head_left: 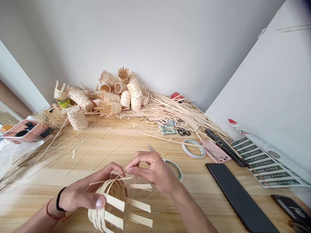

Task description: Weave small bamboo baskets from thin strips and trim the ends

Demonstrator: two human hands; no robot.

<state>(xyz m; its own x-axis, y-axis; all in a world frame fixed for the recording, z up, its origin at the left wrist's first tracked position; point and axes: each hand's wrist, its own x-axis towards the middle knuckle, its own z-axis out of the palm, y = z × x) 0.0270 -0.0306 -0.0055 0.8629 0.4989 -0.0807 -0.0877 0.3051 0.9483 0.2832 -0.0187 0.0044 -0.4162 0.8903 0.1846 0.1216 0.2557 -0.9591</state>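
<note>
A half-woven basket point(97, 216) of pale wood strips lies tilted near the table's front, its loose upright strips pointing right. My left hand point(89, 191) is wrapped round its far side and rim, with the thumb pressed on the near weave. Above the opening, my right hand point(148, 168) pinches a thin weaving strip point(119, 175) between thumb and forefinger. That strip runs down into the basket's rim. Just behind my right hand lie scissors point(178, 170), partly hidden by the hand and wrist.
Several finished small baskets point(134, 94) are heaped by the wall, beside a pile of loose strips point(179, 111). To the right lie a tape roll point(193, 149), a pink card point(215, 151), a black utility knife point(225, 147), a phone point(239, 197) and a car key point(291, 207). A pink container point(26, 131) stands left.
</note>
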